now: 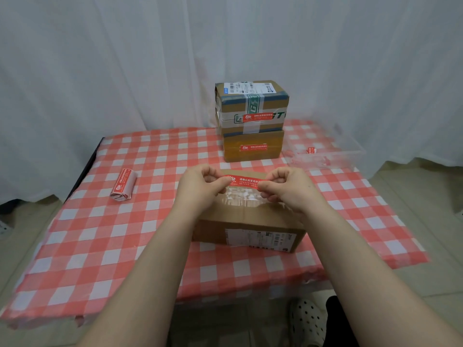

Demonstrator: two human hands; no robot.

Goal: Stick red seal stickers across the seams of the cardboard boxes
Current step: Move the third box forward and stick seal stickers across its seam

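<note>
I hold a red sticker stretched over the near box, left hand and right hand each pinching an end above its taped seam. It isn't stuck yet. Two stacked boxes behind already wear seals; the roll waits left.

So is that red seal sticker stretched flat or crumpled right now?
Stretched flat: the left hand and right hand pinch the red seal sticker by its ends.
</note>
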